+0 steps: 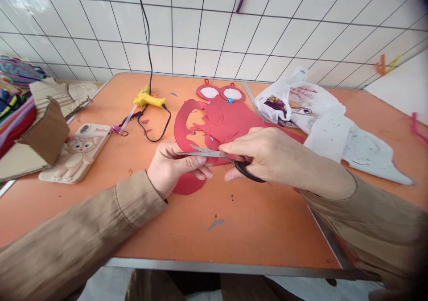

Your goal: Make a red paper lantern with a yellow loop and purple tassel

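Sleeves [83, 223], scissors [222, 154], bag [326, 105] w/ illeg. txt [305, 94]

Craft workspace: glue gun [150, 99], scissors [220, 154]

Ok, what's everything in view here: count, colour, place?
Scissors: one, silver, black handle, centre
Red paper: several pieces, red, mid-table
Eye-like cutouts: two, red with white, far edge
Hot glue gun: one, yellow, left-centre
Power cord: one, black, upper left-centre
Phone: one, beige cartoon case, left
Cardboard: count unclear, brown, far left
Craft strips: several, multicoloured, left edge
Plastic bag: one, white, red print, far right
Loose sheets: count unclear, white, near plastic bag
Tabletop: two-plus sections, orange, below
Wall tiles: many, white, behind tabletop
Sleeves: two, brown, both arms
Left hand: one, bare, holding red paper
Right hand: one, bare, holding scissors
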